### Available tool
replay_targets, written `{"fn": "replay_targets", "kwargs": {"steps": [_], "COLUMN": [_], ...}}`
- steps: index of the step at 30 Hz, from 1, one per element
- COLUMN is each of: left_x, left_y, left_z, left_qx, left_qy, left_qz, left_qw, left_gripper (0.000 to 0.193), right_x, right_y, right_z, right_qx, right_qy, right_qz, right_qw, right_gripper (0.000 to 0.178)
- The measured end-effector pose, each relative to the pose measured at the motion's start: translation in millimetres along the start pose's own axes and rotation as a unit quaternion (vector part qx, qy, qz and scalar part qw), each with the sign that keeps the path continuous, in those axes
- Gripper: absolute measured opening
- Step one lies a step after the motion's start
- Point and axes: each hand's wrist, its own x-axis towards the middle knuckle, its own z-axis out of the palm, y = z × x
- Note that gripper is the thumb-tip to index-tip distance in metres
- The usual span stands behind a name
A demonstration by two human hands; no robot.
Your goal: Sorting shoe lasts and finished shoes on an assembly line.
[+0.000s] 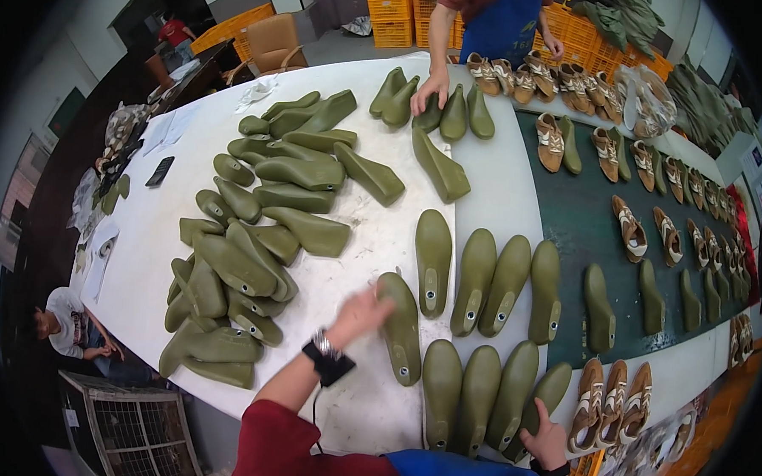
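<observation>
My left hand (362, 314), with a watch and black band at its wrist, is at the side of a green shoe last (402, 332). Motion smears its fingers, so I cannot tell whether it grips that last. At the near edge, my right hand (546, 438) is closed round the lower end of another green shoe last (551, 390), which leans at the end of a row. Beside it lie several matching lasts (481, 395), side by side. A second row of lasts (476, 276) lies just beyond.
A jumbled heap of lasts (303, 173) covers the left of the white table (364, 237). To the right, brown-and-white shoes (628, 227) and lasts stand on a dark green mat (569, 212). Across the table, a co-worker's hand (430, 91) touches a last. Orange crates (391, 13) stand behind.
</observation>
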Motion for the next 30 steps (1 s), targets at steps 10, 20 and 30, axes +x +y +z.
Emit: {"fn": "replay_targets", "kwargs": {"steps": [10,20,30], "left_x": [152,183,238], "left_y": [-125,-98,-36], "left_z": [-76,-25,-46], "left_qx": [-0.188,-0.676,-0.218], "left_qy": [0.512,0.261,0.416], "left_qz": [-0.204,-0.027,0.103], "left_qw": [0.813,0.689,0.877], "left_gripper": [0.096,0.059,0.031], "right_x": [1,0,3], "right_y": [0,-15,-19], "right_z": [4,-9,-10], "right_qx": [-0.021,-0.021,-0.049], "right_qy": [-0.019,-0.035,-0.031], "right_qz": [-0.01,-0.024,-0.036], "right_qw": [1.0,0.999,0.998], "right_gripper": [0.075,0.071,0.073]}}
